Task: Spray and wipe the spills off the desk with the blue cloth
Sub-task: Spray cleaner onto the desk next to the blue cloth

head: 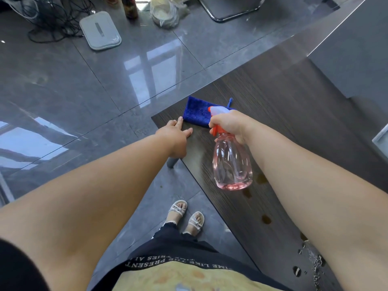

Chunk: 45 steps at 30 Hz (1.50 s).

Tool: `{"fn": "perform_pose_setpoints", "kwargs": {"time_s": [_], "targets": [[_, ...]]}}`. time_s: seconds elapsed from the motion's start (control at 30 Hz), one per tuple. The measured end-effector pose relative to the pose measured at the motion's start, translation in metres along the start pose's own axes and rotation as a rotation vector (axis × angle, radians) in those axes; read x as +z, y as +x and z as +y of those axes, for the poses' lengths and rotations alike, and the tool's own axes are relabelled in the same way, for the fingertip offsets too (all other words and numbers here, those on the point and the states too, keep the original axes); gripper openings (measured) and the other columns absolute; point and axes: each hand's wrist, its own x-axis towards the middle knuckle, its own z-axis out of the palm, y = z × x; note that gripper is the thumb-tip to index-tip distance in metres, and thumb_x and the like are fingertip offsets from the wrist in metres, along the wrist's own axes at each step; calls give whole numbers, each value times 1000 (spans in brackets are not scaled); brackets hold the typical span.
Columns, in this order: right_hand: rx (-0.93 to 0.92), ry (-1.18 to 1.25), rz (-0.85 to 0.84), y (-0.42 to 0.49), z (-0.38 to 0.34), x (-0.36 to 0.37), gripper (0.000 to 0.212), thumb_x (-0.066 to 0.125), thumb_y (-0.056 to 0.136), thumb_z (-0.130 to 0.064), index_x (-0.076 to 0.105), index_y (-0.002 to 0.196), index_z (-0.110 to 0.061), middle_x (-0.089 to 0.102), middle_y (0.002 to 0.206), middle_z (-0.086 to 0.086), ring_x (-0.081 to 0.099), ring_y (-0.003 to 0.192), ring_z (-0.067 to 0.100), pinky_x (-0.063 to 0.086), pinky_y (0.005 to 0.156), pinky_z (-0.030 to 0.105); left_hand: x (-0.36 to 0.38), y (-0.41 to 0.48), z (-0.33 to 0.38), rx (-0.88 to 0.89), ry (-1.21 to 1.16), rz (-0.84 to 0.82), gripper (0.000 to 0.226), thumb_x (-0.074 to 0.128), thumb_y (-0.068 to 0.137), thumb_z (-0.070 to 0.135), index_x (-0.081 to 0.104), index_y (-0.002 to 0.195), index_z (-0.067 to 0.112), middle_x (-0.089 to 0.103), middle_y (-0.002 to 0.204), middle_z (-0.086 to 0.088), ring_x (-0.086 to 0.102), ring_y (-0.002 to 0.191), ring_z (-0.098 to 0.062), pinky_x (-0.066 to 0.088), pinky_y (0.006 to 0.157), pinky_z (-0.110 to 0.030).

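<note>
My right hand [230, 126] grips the neck of a clear pink spray bottle [232, 162] with a white and orange trigger head, held above the dark wood desk [294, 114]. The folded blue cloth [196, 111] lies near the desk's far left corner, partly hidden behind the spray head. My left hand [175, 135] rests flat on the desk edge with straight fingers, its fingertips just beside the cloth. Brown spill spots [266, 219] and crumbs [310, 259] dot the desk near my right forearm.
The desk's left edge runs diagonally over a glossy grey tile floor [84, 91]. A white flat device [100, 30], cables, a plastic bag and a chair base lie on the floor beyond. A grey cabinet [357, 55] stands at the right.
</note>
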Motion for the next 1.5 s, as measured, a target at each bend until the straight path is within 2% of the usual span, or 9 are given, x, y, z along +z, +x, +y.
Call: {"fn": "perform_pose_setpoints", "kwargs": {"time_s": [0.07, 0.23, 0.63, 0.73, 0.83, 0.93, 1.2, 1.33, 1.5], "targets": [[6, 5, 67, 1, -2, -3, 7, 56, 81, -8, 54, 88, -6, 59, 72, 10, 51, 65, 21, 47, 70, 36, 0, 0, 0, 2, 5, 8, 79, 51, 88, 26, 3, 150, 34, -15, 158, -5, -2, 146, -25, 38, 105, -42], [-1, -25, 38, 0, -4, -4, 22, 56, 84, -10, 51, 105, -10, 60, 78, 12, 54, 68, 23, 50, 76, 38, -1, 0, 1, 6, 8, -6, 78, 50, 89, 24, 2, 151, 33, -16, 158, -6, -3, 146, -26, 36, 106, -42], [12, -84, 3, -12, 6, 14, 28, 58, 80, -13, 54, 107, -8, 60, 84, 11, 54, 75, 21, 50, 79, 37, 1, 3, 0, 19, 29, -10, 80, 51, 90, 26, 0, 150, 34, -17, 158, -7, -4, 146, -27, 34, 109, -44], [32, -95, 30, -14, 16, 4, 48, 59, 70, -19, 52, 118, -15, 60, 79, 10, 54, 74, 21, 52, 83, 42, 3, 4, -1, 27, 18, -3, 81, 52, 89, 26, -1, 150, 33, -18, 158, -7, -5, 146, -26, 32, 110, -44], [28, -59, 41, -18, 22, -8, 34, 56, 79, -13, 49, 110, -27, 56, 78, 10, 51, 70, 20, 47, 75, 38, 5, 3, -1, 32, 1, 3, 83, 51, 87, 23, -2, 151, 31, -20, 157, -8, -7, 146, -26, 33, 111, -43], [14, 11, 104, -20, 22, -18, 13, 58, 81, -12, 58, 94, -17, 58, 73, 8, 51, 68, 19, 51, 79, 40, 9, 1, 2, 24, -20, 26, 86, 53, 85, 22, -2, 151, 28, -22, 156, -9, -8, 146, -27, 36, 109, -42], [2, 44, 123, -19, 18, -23, 38, 57, 81, -13, 55, 118, -6, 59, 76, 11, 52, 74, 24, 49, 78, 41, 3, -3, 6, 26, -24, 14, 89, 58, 86, 33, -1, 152, 26, -20, 157, -11, -8, 146, -28, 31, 111, -42], [22, 21, 68, -25, 28, -28, 22, 57, 83, -13, 54, 104, -19, 59, 79, 10, 55, 73, 22, 53, 83, 42, 1, -3, 5, 30, -91, 27, 86, 60, 85, 38, 7, 151, 27, -14, 158, -9, -5, 146, -28, 27, 112, -43], [6, 15, 36, -30, 42, -34, 42, 56, 84, -11, 53, 126, -13, 56, 79, 9, 48, 62, 14, 54, 70, 34, 2, -5, 11, 0, -158, 131, 63, 54, 90, 39, 31, 146, 19, 19, 148, -10, 21, 135, -31, 39, 101, -43]]}}
